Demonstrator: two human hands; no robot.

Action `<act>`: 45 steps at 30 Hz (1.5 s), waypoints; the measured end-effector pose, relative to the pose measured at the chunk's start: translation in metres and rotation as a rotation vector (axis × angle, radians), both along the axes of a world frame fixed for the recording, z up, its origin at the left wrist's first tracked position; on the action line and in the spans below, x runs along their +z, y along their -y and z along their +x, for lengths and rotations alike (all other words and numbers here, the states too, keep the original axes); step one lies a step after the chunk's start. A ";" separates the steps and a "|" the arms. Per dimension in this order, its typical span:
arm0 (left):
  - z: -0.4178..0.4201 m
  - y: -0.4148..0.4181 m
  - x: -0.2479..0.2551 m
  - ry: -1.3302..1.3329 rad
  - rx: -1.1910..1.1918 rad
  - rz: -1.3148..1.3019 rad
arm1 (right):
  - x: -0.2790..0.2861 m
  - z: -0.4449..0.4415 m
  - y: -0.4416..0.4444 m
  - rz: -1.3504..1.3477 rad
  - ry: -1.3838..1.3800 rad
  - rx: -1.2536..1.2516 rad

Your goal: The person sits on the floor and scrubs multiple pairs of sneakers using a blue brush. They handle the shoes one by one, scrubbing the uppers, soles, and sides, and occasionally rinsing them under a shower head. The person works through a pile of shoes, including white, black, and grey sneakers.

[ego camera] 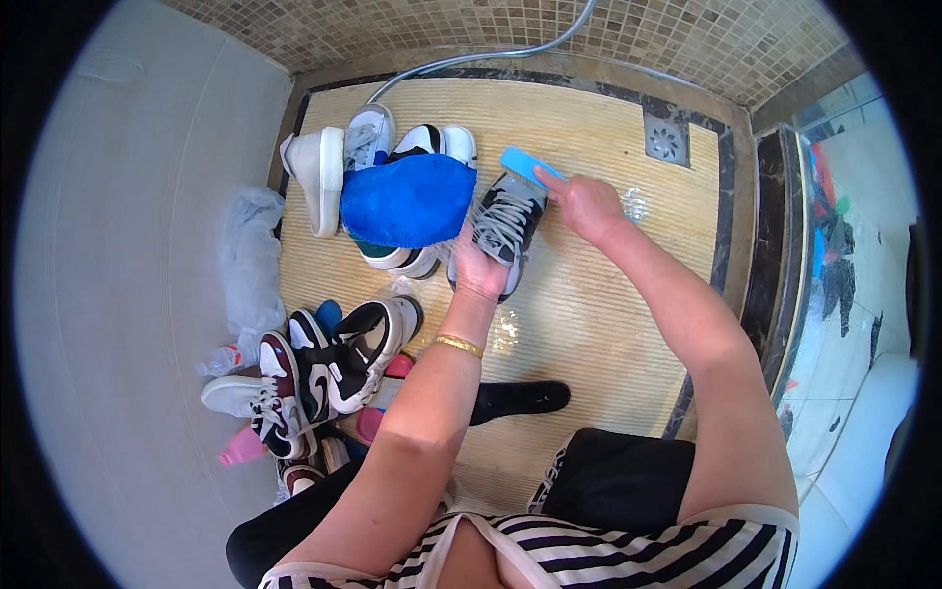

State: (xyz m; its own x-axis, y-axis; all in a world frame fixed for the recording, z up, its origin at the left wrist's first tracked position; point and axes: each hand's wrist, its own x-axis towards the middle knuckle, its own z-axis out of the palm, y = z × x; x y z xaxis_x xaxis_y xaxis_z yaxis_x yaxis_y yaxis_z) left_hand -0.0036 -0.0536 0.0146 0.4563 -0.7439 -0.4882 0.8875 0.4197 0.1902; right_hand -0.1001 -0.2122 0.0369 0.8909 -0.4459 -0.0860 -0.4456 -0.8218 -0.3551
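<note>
My left hand [482, 269] holds up a grey and black lace-up sneaker [524, 213] by its heel part, over the ribbed floor. My right hand [589, 206] grips a light blue scrubbing brush [524, 163], its bristles against the toe of the sneaker. Water sprays across the laces from the left. A blue cloth [408, 200] lies over several shoes just left of the sneaker. White sneakers [369, 136] show behind it, and a pale shoe [324, 180] leans on its side. Part of another shoe shows under my left hand.
More sneakers [276, 361] are heaped at the lower left, beside a plastic bag [250, 258] and a plastic bottle [228, 358]. A black insole [526, 401] lies near my left forearm. A metal shower hose [471, 57] runs along the tiled wall; a floor drain [666, 141] sits at the upper right.
</note>
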 end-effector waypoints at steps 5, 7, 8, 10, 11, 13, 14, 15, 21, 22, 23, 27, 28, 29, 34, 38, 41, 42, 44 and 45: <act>0.007 -0.010 0.010 0.017 0.097 0.167 | 0.031 -0.007 -0.081 0.369 -0.032 0.096; -0.004 -0.007 0.019 0.006 0.101 0.205 | 0.022 -0.024 -0.081 0.412 0.101 0.100; -0.001 -0.007 0.016 0.022 0.089 0.153 | 0.030 -0.019 -0.066 0.330 -0.029 0.133; 0.000 0.000 0.000 0.043 0.041 0.028 | 0.012 -0.009 -0.022 0.110 -0.122 0.095; 0.002 0.000 -0.001 0.011 0.006 -0.062 | 0.013 -0.003 -0.015 0.079 -0.105 0.060; -0.002 0.001 -0.003 0.001 -0.009 -0.058 | 0.016 0.001 -0.006 0.013 -0.075 -0.013; -0.001 -0.002 -0.005 -0.005 -0.011 -0.048 | 0.014 0.000 -0.020 0.190 -0.052 -0.019; 0.002 -0.005 -0.012 0.017 0.032 0.006 | 0.016 -0.005 -0.046 0.360 -0.028 -0.019; 0.006 -0.011 -0.018 -0.003 0.012 0.079 | 0.027 -0.023 -0.061 0.241 -0.023 0.159; 0.003 -0.005 -0.013 -0.001 0.014 0.093 | 0.017 -0.017 -0.038 0.190 -0.034 0.148; 0.001 -0.002 -0.013 0.042 -0.006 0.018 | 0.008 -0.011 -0.011 0.064 -0.040 0.083; 0.004 -0.003 -0.007 0.026 -0.034 -0.055 | 0.009 0.006 -0.014 0.075 -0.068 -0.005; 0.005 -0.008 -0.006 0.031 0.002 0.076 | 0.010 0.001 -0.044 0.270 -0.066 0.035; 0.002 -0.009 0.007 0.031 0.034 0.194 | 0.020 -0.009 -0.068 0.311 -0.036 0.070; -0.002 -0.002 -0.002 -0.022 0.023 0.124 | 0.002 -0.023 -0.041 0.209 0.036 0.117; 0.004 -0.003 -0.017 0.050 -0.041 -0.083 | 0.012 0.004 -0.003 -0.009 -0.046 0.036; 0.000 -0.008 0.005 0.051 0.074 0.183 | 0.021 -0.014 -0.077 0.242 -0.001 0.085; 0.000 -0.012 0.008 0.049 0.106 0.267 | 0.028 -0.020 -0.093 0.315 0.010 0.130; 0.009 -0.020 -0.009 0.045 0.012 0.136 | 0.030 -0.024 -0.083 0.296 -0.015 0.181; 0.005 -0.013 -0.007 0.044 0.019 0.137 | 0.028 -0.028 -0.068 0.280 -0.028 0.197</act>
